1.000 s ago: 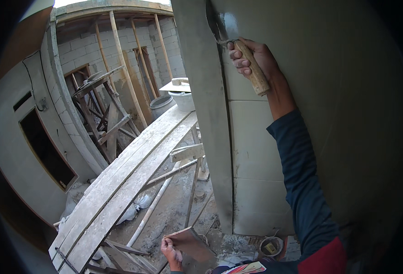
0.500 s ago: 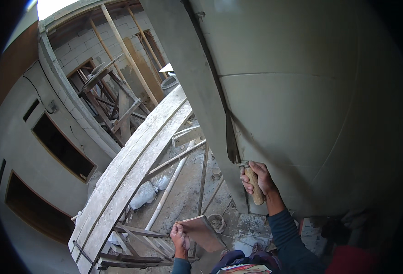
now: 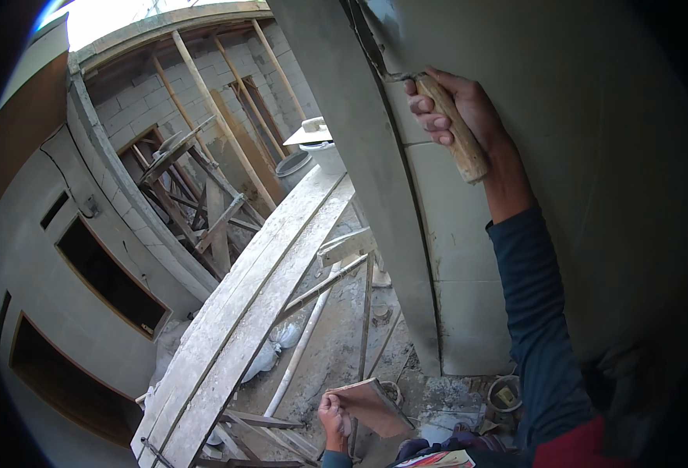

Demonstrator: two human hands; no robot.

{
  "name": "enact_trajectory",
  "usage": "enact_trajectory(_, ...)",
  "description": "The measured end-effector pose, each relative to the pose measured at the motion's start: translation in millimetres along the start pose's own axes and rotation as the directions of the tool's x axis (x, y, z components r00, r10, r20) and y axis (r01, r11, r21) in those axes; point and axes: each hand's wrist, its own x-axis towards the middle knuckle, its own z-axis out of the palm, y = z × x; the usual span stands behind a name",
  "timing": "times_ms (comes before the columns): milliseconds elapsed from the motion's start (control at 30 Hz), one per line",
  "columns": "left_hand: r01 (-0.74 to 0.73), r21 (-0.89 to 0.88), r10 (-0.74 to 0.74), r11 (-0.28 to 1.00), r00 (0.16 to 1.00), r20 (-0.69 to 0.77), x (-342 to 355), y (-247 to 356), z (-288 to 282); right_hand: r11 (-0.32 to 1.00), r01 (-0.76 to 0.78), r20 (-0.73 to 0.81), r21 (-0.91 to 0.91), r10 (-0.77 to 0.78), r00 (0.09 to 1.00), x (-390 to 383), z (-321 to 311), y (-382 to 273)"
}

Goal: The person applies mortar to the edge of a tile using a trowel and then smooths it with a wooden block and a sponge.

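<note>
My right hand (image 3: 480, 113) is closed around the wooden handle of a trowel (image 3: 454, 136), raised high in front of me. The trowel's narrow metal blade points up along the dark joint between a grey plastered strip (image 3: 359, 156) and the pale tiled wall (image 3: 468, 320). Whether the blade presses on the wall I cannot tell. Low down, my left hand (image 3: 334, 419) grips the edge of a thin, flat brown board (image 3: 375, 409), held tilted in front of my body.
To the left, a dusty plank platform (image 3: 242, 312) rests on a timber and pole frame. At its far end stand a white bucket (image 3: 328, 156) and a grey tub (image 3: 293, 168). Another bucket (image 3: 504, 394) is on the floor by the wall. White sacks (image 3: 262, 361) lie beneath the planks.
My right hand has moved the trowel upward along the joint, from low on the wall to high. My left hand still holds the board. The view has shifted, showing more of the buckets.
</note>
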Motion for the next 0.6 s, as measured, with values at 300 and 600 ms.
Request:
enact_trajectory(300,0.072,-0.039,-0.071,0.997,0.997,0.021,27,22,-4,0.966,-0.227,-0.129,0.122,0.242,0.962,-142,-41,140)
enact_trajectory(600,0.263,0.071,-0.267,0.962,0.962,0.054,29,8,-37,0.539,-0.78,-0.779,0.318,0.617,0.109,-485,-30,340)
